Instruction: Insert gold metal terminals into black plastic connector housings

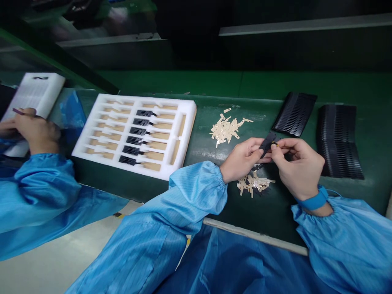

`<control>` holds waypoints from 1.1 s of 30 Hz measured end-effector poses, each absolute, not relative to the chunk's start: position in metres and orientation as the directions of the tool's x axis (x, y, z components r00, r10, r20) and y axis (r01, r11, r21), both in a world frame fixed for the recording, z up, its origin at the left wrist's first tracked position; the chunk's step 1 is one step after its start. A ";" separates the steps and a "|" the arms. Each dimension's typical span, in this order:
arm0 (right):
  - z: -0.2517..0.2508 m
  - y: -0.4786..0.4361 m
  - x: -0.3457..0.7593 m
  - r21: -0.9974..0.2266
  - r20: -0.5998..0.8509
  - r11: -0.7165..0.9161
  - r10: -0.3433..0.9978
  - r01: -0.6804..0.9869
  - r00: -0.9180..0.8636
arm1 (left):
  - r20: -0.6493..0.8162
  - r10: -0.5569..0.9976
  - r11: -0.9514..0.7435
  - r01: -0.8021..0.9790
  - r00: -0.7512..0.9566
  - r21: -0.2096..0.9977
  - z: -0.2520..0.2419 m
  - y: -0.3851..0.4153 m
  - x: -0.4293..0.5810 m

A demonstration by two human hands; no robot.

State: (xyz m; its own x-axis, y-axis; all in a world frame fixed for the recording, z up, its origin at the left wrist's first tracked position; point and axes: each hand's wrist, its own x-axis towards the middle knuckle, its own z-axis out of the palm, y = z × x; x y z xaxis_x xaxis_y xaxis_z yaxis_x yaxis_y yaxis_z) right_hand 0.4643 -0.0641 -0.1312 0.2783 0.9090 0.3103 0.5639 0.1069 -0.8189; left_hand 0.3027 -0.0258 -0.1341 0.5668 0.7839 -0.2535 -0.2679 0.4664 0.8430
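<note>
Head view: left hand (241,159) and right hand (298,163) meet over the green table (275,216), right of centre. Both are on one black strip (267,143), held clear of the table and tilted. Left fingers are clamped on its lower end, right thumb and forefinger are pinched on the upper end. There is a yellowish speck at the pinch, too small to identify. Blue wrist strap (315,201) on the right wrist.

Near pile of beige tabs (254,183) lies just below the hands; far pile of beige tabs (226,130) is beyond the left hand. White foam tray (190,118) sits to the left, with black parts (136,141) in its middle slots. Two stacks of black strips (338,141) at far right. At far left, a co-worker's hand (35,130) rests on a second foam tray (36,92).
</note>
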 end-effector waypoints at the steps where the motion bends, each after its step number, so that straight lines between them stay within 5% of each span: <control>1: -0.131 -0.064 0.464 -0.820 0.309 0.106 0.909 0.562 0.280 | -0.258 0.784 0.470 -0.268 0.564 0.841 -0.134 -0.026 0.303; 33: -0.128 -0.063 0.463 -0.816 0.297 0.079 0.908 0.573 0.296 | -0.220 0.806 0.429 -0.285 0.550 0.857 -0.135 -0.029 0.306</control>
